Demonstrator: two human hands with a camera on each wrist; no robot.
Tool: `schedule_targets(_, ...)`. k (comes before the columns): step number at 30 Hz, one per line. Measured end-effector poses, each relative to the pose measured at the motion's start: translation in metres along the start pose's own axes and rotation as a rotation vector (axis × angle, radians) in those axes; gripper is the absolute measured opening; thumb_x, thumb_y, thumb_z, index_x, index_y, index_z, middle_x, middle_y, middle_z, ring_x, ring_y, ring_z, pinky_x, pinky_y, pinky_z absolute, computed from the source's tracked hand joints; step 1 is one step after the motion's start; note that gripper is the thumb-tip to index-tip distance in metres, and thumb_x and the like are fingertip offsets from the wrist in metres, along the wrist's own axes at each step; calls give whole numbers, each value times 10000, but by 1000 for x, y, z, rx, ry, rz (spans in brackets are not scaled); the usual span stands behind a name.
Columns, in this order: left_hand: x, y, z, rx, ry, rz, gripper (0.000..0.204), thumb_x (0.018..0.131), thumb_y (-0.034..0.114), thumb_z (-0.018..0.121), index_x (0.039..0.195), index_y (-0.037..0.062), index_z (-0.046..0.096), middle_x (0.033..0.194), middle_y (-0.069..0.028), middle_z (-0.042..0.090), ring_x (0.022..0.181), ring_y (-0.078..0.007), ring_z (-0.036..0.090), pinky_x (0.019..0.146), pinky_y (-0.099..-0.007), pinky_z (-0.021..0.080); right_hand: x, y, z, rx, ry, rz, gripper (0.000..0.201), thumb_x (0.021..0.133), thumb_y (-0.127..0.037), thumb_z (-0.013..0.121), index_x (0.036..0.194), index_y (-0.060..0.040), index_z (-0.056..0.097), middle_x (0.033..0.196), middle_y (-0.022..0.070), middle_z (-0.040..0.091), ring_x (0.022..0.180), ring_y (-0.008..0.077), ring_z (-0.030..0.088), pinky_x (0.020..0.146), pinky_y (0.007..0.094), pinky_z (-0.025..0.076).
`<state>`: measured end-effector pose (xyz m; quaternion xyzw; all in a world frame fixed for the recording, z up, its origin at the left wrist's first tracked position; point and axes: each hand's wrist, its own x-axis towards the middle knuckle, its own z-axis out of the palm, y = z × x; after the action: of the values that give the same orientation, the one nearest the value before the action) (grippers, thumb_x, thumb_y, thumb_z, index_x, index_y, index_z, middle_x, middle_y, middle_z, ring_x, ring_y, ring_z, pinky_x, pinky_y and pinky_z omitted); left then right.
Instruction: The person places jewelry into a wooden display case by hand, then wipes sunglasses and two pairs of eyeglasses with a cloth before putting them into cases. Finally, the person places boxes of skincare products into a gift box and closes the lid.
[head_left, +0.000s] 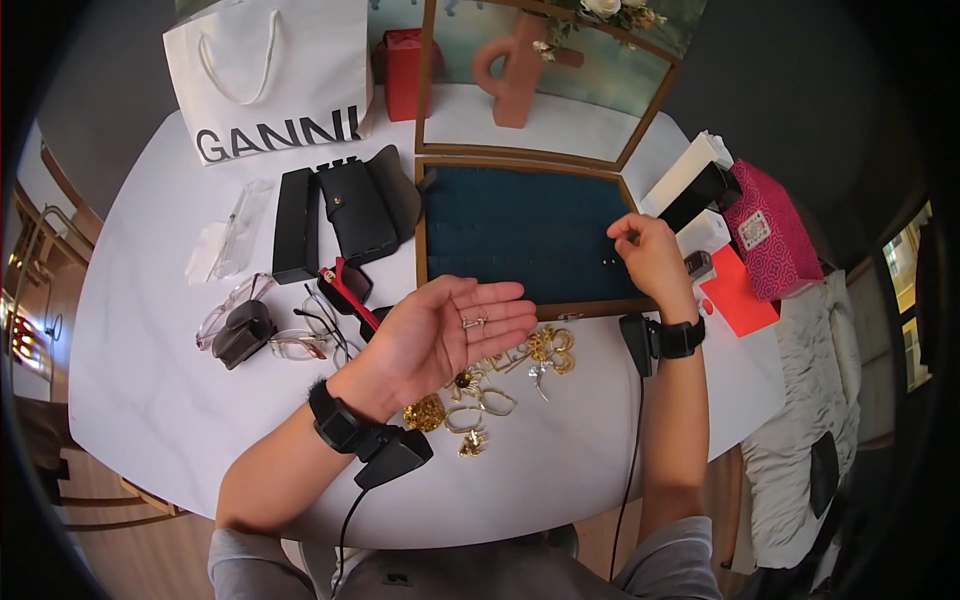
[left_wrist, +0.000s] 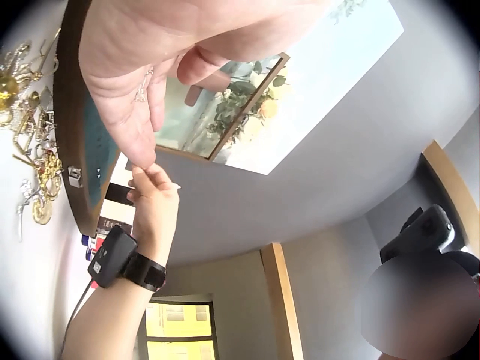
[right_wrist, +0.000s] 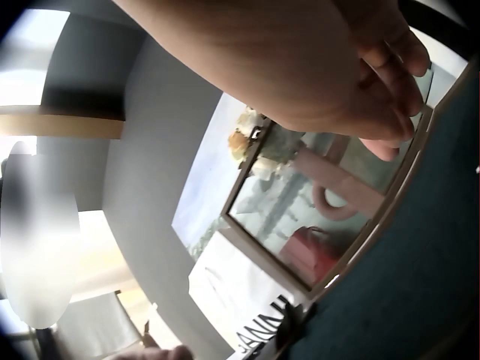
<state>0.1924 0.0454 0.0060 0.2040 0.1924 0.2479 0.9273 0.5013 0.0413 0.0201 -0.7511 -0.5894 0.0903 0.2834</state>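
My left hand [head_left: 455, 325] is held palm up with fingers extended, in front of the jewelry box. Small silvery earrings [head_left: 474, 322] lie across its fingers; they also show in the left wrist view. Over the right part of the box's dark teal lining [head_left: 520, 235] hovers my right hand [head_left: 655, 262], its fingers loosely bent and nothing visible between them. Two tiny bright studs [head_left: 608, 262] sit on the lining just below those fingers. The box's glass lid [head_left: 540, 80] stands raised at the back. In the right wrist view, the bent fingers [right_wrist: 394, 82] hang beside the lid.
Gold jewelry [head_left: 424, 412] lies in front of the box. Several glasses [head_left: 300, 345], a black case [head_left: 355, 212] and a white paper bag [head_left: 270, 80] are to the left. At the right are a pink patterned box [head_left: 770, 235] and a red card [head_left: 738, 300].
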Motion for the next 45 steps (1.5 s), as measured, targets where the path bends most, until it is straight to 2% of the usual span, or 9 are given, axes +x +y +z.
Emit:
schedule_targets(7,1,0,-1,8,-5,-9,467,1042,225,355,1338,-103,504,1293,-254,616,1224,-323,613,1104,-410,469,2,25,12,-73,-155,-52,128,799,-9,725,922,14,699,857,136,656,822,252,662,780,344,524)
schedule_targets(9,2,0,-2,10,-4,-11,467,1042,226,354,1337,-103,506,1290,-253,618,1220,-322,616,1103,-410,470,6,24,11,-38,-198,34,118,793,-17,739,901,13,702,882,125,638,832,245,650,777,348,517)
schedule_targets(15,1,0,-1,26,-4,-14,469,1044,228,348,1338,-101,507,1288,-251,620,1213,-319,621,1098,-407,474,7,30,13,10,-231,-76,74,819,-29,717,877,15,703,856,125,631,796,239,637,752,346,505)
schedule_targets(22,1,-1,-1,22,-12,-19,467,1044,226,347,1336,-100,511,1283,-246,623,1203,-313,628,1087,-400,486,11,30,15,65,-162,-35,81,842,-42,705,897,17,702,860,115,663,795,226,635,751,334,505)
schedule_targets(27,1,0,-1,13,-10,-21,466,1043,224,347,1334,-100,513,1279,-246,626,1198,-313,631,1085,-400,487,7,29,10,43,-279,-33,61,854,-16,681,902,16,701,859,113,670,785,211,623,738,339,504)
schedule_targets(33,2,-1,-1,13,0,-16,479,1046,235,333,1311,-122,510,1280,-273,608,1227,-340,603,1117,-427,458,9,39,17,-62,-176,-150,73,866,-36,686,915,17,696,851,144,673,779,242,639,730,347,504)
schedule_targets(37,1,0,1,9,4,-13,475,1048,231,333,1314,-122,505,1282,-275,605,1231,-341,600,1119,-426,457,11,31,17,15,-69,-88,81,888,-54,669,921,17,693,841,154,685,771,264,651,726,347,505)
schedule_targets(40,1,0,-2,18,-11,-21,468,1042,232,357,1336,-100,509,1290,-245,620,1211,-317,622,1096,-408,477,11,22,13,87,-11,-84,89,906,-59,652,941,9,698,826,119,698,755,210,647,717,327,499)
schedule_targets(45,1,-1,-3,4,-5,-18,467,1038,228,365,1338,-101,503,1307,-248,608,1229,-320,609,1110,-406,462,-13,-45,4,418,-204,-291,106,902,-62,666,985,-25,720,819,47,686,739,84,584,690,261,467)
